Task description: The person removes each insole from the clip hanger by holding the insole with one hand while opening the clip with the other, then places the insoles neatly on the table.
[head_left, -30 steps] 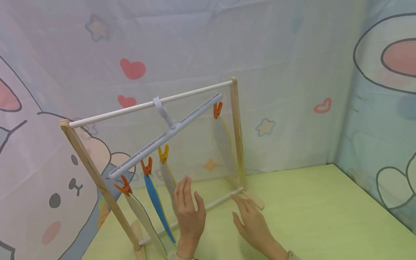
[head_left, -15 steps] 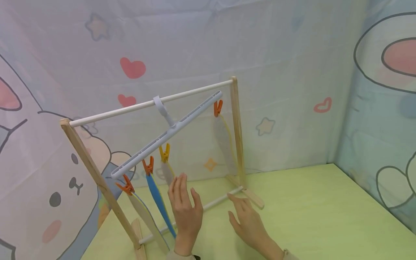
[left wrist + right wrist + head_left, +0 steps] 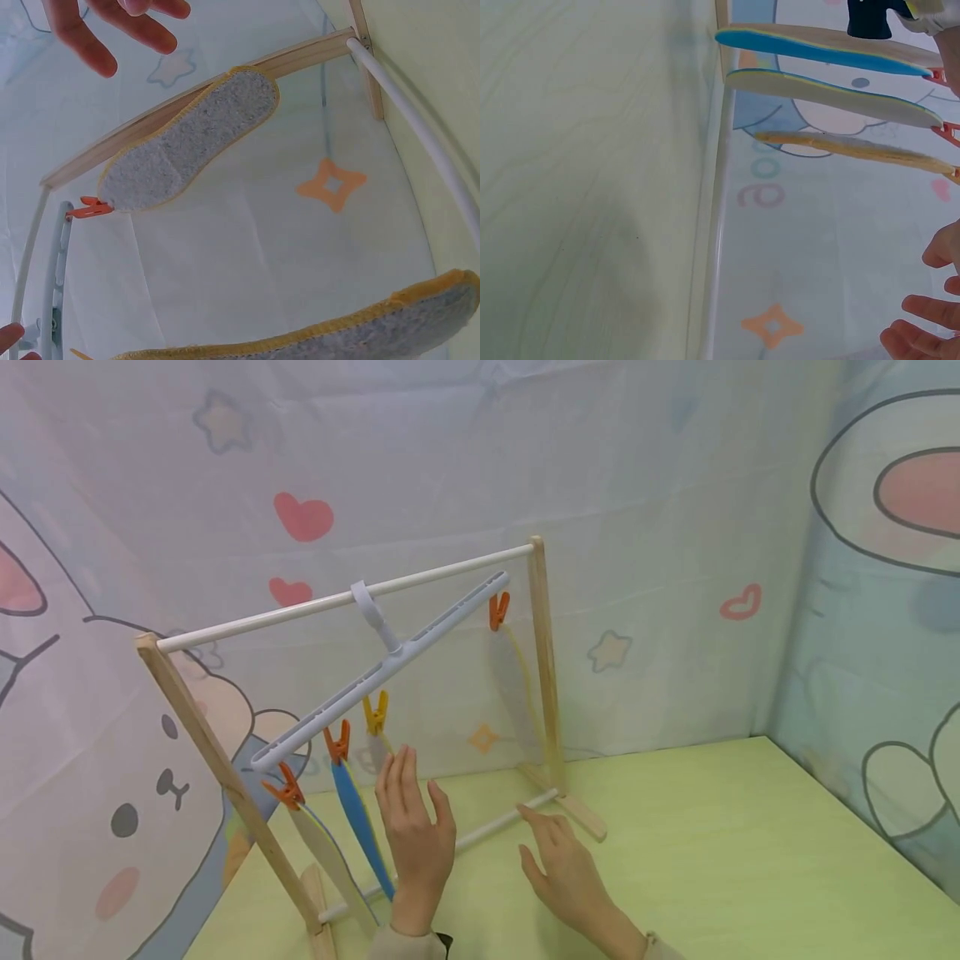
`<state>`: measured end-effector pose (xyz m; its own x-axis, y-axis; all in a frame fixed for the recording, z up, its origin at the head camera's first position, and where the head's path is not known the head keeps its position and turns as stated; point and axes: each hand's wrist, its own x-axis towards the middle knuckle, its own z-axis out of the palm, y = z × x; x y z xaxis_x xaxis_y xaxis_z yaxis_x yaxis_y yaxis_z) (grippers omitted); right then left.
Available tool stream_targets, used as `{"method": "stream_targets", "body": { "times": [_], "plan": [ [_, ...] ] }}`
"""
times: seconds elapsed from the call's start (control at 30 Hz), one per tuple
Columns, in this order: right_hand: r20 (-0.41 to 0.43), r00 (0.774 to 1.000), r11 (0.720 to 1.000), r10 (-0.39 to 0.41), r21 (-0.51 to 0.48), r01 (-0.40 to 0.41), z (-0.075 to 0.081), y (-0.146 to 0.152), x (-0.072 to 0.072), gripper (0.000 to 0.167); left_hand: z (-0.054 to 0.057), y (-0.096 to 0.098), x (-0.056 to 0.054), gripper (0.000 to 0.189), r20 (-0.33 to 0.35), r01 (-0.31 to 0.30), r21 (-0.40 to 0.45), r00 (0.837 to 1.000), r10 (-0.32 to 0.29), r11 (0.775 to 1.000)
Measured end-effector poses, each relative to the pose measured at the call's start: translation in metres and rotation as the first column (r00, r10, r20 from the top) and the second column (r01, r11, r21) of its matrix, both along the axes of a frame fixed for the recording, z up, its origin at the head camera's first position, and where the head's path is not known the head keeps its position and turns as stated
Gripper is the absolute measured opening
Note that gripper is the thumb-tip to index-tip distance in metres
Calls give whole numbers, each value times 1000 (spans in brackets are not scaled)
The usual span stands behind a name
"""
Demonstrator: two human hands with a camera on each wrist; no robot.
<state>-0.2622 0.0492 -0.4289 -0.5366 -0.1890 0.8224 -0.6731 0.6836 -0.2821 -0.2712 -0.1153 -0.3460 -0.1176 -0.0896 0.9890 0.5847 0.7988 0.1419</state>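
Note:
A pale blue hanger [image 3: 382, 672] hooks over the white top rail of a small wooden rack. Several insoles hang from it by clips: a beige one [image 3: 326, 847] and a blue one [image 3: 356, 810] at the near end, a grey felt one under a yellow clip [image 3: 377, 712], and another grey felt insole [image 3: 191, 142] on an orange clip [image 3: 91, 208] at the far end. My left hand [image 3: 416, 835] is raised, fingers extended, beside the near insoles and partly covering them in the head view. My right hand [image 3: 566, 877] hovers by the lower rail, fingers extended. Both hold nothing.
The rack's wooden posts [image 3: 546, 668] stand on flat feet [image 3: 583, 817], joined low by a white rail [image 3: 491, 831]. Beneath is a pale green tabletop [image 3: 720, 852]. A printed cloth [image 3: 637, 527] with hearts, stars and rabbits covers the walls.
My left hand has drifted left and slightly up, covering more of the middle insole. The right hand has shifted a little left. Hanger and insoles stay nearly in place.

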Motion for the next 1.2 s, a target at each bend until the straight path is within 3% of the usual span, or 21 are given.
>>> {"method": "stream_targets", "body": {
  "times": [0.23, 0.5, 0.93, 1.2],
  "plan": [
    [5, 1000, 1000, 0, 3, 0, -1, 0, 0, 52, 1, 2, -2, 43, 41, -8, -25, 999, 9, 1000],
    [-49, 998, 999, -47, 9, 48, -2, -3, -2, 50, 3, 0, -6, 51, 88, -9, -43, 996, 12, 999],
    [86, 996, 992, 32, -123, -21, -4, -12, 0, 43, 10, -4, -4, 47, 157, 32, -25, 987, -28, 999],
    [158, 986, 986, 49, -167, -22, -3, -20, -1, 40, 12, -7, -1, 43, 219, 53, -1, 974, -51, 999]
  ]
}}
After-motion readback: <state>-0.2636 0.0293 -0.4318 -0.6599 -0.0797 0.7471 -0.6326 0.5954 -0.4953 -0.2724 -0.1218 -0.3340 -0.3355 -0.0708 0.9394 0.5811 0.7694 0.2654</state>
